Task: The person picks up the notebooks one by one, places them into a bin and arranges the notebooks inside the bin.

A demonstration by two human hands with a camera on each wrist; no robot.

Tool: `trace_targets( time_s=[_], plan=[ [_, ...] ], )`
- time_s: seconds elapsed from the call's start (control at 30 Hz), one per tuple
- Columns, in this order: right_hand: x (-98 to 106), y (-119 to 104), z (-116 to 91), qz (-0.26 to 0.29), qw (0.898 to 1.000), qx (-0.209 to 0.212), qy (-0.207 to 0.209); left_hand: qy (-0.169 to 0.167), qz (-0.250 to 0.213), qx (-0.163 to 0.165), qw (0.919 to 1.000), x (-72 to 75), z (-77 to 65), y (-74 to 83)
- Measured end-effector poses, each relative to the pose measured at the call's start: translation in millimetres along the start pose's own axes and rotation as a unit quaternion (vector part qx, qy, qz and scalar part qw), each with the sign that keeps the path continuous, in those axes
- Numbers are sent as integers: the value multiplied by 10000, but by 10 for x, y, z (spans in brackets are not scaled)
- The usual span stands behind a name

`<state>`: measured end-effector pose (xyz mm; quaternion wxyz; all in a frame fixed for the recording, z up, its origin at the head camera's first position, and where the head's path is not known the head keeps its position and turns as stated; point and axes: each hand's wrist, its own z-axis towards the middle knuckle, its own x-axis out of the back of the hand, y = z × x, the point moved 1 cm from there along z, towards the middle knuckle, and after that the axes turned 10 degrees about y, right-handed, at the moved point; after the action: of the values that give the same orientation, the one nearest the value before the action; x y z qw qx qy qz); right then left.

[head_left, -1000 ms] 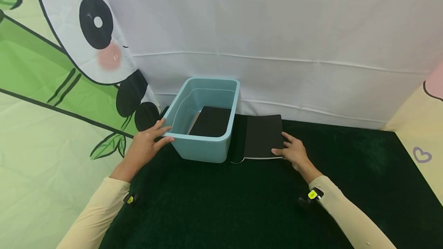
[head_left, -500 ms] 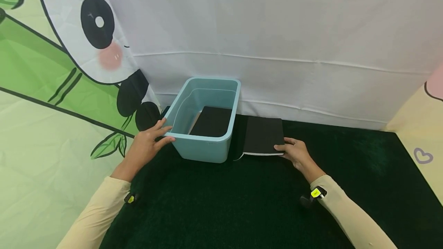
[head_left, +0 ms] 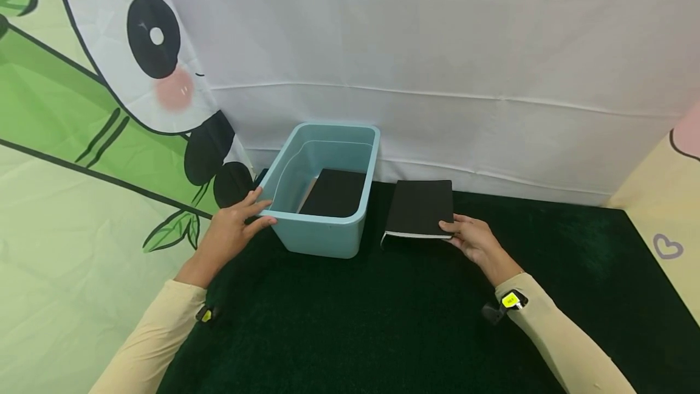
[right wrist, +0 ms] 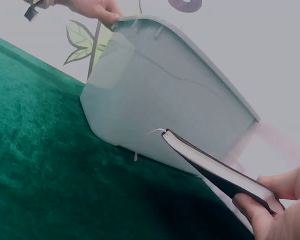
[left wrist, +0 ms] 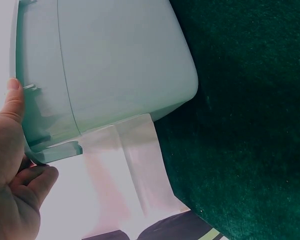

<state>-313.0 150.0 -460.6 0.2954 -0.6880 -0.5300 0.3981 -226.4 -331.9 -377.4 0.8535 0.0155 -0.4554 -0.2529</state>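
A black hardcover notebook (head_left: 420, 208) with white page edges is pinched at its near right corner by my right hand (head_left: 477, 245), thumb on the cover and fingers underneath. In the right wrist view this notebook (right wrist: 215, 167) is lifted off the cloth, tilted, with a thin ribbon at its far end. My left hand (head_left: 232, 227) grips the near left rim corner of a light blue plastic bin (head_left: 317, 239). The left wrist view has the thumb (left wrist: 14, 97) at the rim and the fingers curled below it. Another black notebook (head_left: 335, 193) lies inside the bin.
A dark green velvety cloth (head_left: 350, 321) covers the table. Behind it hangs a white backdrop (head_left: 437, 47) with a cartoon panda and bamboo at the left. The bin stands close to this backdrop, left of the held notebook.
My right hand has raised the notebook off the cloth and shifted it slightly right and away from me. My left hand and the bin have stayed in place.
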Motion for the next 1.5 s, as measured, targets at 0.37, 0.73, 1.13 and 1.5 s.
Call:
trace_targets(
  time_s=[0.37, 0.73, 1.13, 1.5],
  plan=[
    [70, -369, -309, 245, 9983, 185, -495, 55, 20, -119, 9999, -5, 5, -6],
    [63, -728, -548, 746, 9921, 210, -986, 91, 40, -116, 9999, -15, 3, -24],
    [-202, -1026, -680, 617, 9930, 252, -974, -26, 12, 14, 10000, -12, 4, -11],
    [-496, -1154, -721, 743, 9903, 322, -1128, -6, -8, -34, 10000, -12, -5, -10]
  ],
)
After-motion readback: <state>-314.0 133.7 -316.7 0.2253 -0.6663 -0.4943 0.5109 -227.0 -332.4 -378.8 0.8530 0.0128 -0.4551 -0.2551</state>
